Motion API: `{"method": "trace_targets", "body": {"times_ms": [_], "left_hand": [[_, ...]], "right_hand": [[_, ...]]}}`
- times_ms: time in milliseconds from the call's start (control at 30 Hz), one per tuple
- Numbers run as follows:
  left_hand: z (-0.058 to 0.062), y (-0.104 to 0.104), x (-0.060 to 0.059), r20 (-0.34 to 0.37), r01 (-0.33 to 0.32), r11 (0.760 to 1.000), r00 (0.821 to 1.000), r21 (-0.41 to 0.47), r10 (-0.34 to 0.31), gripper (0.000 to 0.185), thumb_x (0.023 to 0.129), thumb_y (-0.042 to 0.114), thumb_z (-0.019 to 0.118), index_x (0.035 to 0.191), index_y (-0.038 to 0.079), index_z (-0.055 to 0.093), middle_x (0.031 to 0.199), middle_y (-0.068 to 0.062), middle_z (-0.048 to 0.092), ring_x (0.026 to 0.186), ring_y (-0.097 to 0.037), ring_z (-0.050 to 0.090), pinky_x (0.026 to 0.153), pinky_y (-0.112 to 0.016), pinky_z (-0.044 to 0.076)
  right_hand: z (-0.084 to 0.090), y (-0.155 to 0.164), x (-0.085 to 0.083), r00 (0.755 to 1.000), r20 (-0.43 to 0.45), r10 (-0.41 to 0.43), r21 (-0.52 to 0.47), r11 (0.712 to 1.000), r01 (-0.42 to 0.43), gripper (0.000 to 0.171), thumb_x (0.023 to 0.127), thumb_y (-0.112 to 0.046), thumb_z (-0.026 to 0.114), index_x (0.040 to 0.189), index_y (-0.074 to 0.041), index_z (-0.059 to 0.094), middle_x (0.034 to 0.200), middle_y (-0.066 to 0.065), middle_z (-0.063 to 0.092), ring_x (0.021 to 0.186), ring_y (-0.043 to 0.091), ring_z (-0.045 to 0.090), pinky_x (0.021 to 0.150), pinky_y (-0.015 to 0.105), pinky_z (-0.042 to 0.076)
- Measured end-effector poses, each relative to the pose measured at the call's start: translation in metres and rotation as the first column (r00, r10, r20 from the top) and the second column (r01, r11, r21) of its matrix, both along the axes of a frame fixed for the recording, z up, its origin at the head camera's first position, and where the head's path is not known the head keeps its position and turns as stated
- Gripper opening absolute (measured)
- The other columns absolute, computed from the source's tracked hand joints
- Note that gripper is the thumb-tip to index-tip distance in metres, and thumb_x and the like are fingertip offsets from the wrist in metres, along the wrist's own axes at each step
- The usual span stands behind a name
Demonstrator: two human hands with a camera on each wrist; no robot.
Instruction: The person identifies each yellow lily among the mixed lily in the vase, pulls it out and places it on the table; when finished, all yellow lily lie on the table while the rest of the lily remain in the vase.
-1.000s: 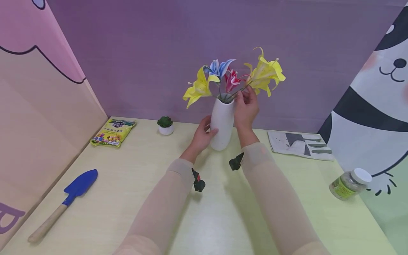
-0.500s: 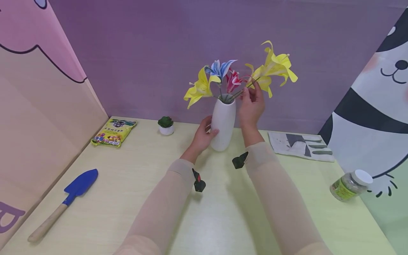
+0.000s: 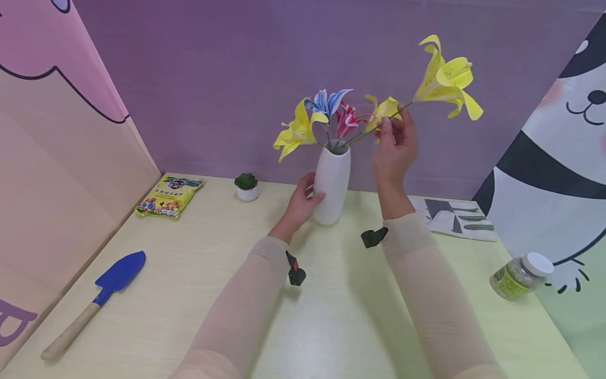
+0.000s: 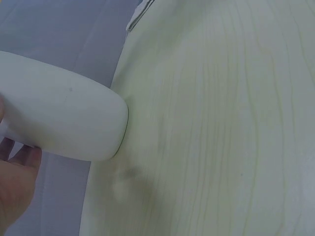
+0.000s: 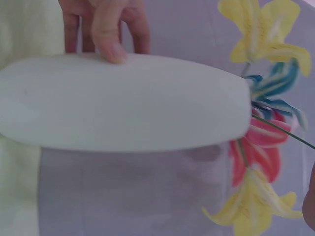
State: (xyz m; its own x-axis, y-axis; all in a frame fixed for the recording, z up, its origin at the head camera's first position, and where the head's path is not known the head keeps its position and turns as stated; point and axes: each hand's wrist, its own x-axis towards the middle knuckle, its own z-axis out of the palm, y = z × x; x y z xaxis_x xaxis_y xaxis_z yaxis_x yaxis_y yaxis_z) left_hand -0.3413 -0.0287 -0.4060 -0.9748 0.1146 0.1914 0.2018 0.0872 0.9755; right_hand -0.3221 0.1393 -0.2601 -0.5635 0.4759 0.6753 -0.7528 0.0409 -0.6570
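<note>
A white vase (image 3: 331,181) stands on the pale table (image 3: 331,316) with paper lilies in it: yellow (image 3: 295,129), blue (image 3: 326,100), pink (image 3: 345,118) and a small yellow one (image 3: 381,110). My left hand (image 3: 312,193) grips the vase's lower left side, its fingers (image 5: 106,29) curled round the vase (image 5: 123,103). My right hand (image 3: 386,125) pinches the thin green stem (image 5: 283,130) of a large yellow lily (image 3: 447,79), held up to the right of the vase. The stem's lower end reaches the vase mouth. The left wrist view shows the vase base (image 4: 59,118).
A blue trowel (image 3: 111,284) lies front left. A seed packet (image 3: 169,196) and a small potted succulent (image 3: 245,186) sit at the back left. Grey-white gloves (image 3: 447,216) lie right of the vase, with a white-capped jar (image 3: 521,273) near the right edge. Panels wall in three sides.
My right hand has risen up and to the right, drawing the large yellow lily out along its stem. The left hand and the vase have stayed in place.
</note>
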Motion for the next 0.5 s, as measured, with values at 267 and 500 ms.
{"method": "trace_targets", "body": {"times_ms": [267,500], "left_hand": [[0.002,0.000,0.003,0.014,-0.002,1.000,1.000,-0.024,0.003,0.064,0.096,0.010,0.063,0.151,0.014,0.030,0.154,-0.006,0.033,0.138,-0.025,0.035,0.112,-0.040,0.032],[0.002,-0.001,0.001,0.017,0.011,0.999,1.000,-0.037,-0.011,0.065,0.096,0.012,0.063,0.151,0.015,0.029,0.153,-0.007,0.033,0.138,-0.026,0.035,0.111,-0.042,0.033]], "right_hand": [[0.014,0.048,0.027,0.997,-0.016,0.073,0.106,0.992,-0.071,0.029,0.090,0.004,0.066,0.118,-0.004,0.067,0.082,0.005,0.063,0.072,0.018,0.064,0.067,0.023,0.058],[0.005,0.098,0.061,0.966,0.205,0.158,0.209,0.957,-0.201,0.035,0.090,0.001,0.067,0.124,-0.008,0.065,0.089,0.005,0.064,0.077,0.014,0.065,0.071,0.019,0.057]]}}
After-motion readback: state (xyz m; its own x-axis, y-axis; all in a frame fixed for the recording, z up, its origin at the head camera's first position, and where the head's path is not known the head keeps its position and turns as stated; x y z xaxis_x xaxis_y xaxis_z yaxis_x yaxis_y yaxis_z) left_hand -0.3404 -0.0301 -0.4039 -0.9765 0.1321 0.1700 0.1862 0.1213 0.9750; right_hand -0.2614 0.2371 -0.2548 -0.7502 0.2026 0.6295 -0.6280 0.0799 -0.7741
